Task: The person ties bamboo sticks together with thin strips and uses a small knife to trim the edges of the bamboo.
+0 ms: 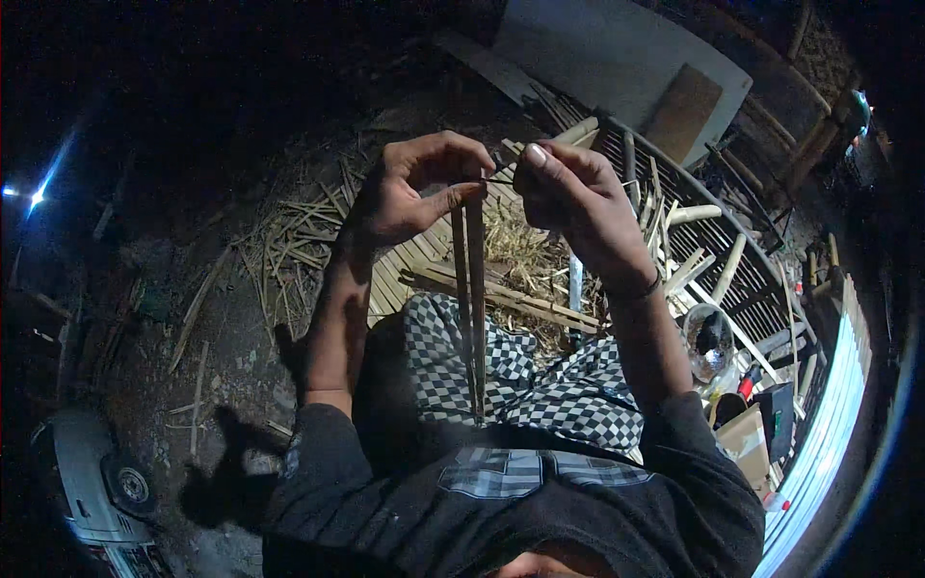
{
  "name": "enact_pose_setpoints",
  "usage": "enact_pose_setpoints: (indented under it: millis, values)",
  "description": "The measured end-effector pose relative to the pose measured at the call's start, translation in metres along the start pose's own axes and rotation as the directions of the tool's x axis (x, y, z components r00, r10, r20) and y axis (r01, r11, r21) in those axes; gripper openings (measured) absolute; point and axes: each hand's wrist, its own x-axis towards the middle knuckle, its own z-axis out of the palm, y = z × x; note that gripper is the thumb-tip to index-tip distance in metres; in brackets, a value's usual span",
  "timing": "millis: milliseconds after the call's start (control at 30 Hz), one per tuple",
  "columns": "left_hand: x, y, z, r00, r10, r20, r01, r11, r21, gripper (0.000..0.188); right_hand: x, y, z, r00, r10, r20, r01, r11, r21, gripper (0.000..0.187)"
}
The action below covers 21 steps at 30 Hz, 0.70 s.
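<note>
The thumb and forefinger of the left hand are closed in a pinch, with its other fingers curled. A thin dark strip is gripped there, and its other end is pinched by the right hand, which is folded closed just to the right. The short gap between the fingertips is thus bridged. From the left hand, long narrow hanging strips are let down toward the checkered trousers; whether these are joined to the dark strip cannot be told.

The step in hand is judged to be fine fingertip work on the dark strip, for which a steady left pinch and small, controlled right-hand movements seem to be called for.

Beyond the knees, split lengths are laid across pale shavings. Loose sticks are heaped to the left, and a slatted rack is seen to the right.

On the right, a clear rounded container is placed; its contents cannot be made out. Nearer, a cardboard box is seen, its inside not shown.
</note>
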Motion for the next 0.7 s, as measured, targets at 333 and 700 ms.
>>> enact_pose_setpoints:
  millis: [333, 700]
  values:
    - [0.003, -0.011, 0.017, 0.976, -0.170, -0.138, 0.136, 0.964, -0.227, 0.030, 0.002, -0.006, -0.003, 0.953, -0.224, -0.206, 0.176, 0.958, -0.225, 0.021]
    - [-0.004, -0.029, 0.023, 0.920, -0.326, -0.219, 0.173, 0.836, -0.521, 0.016, 0.006, 0.001, -0.036, 0.858, -0.473, -0.201, 0.269, 0.747, -0.608, 0.034]
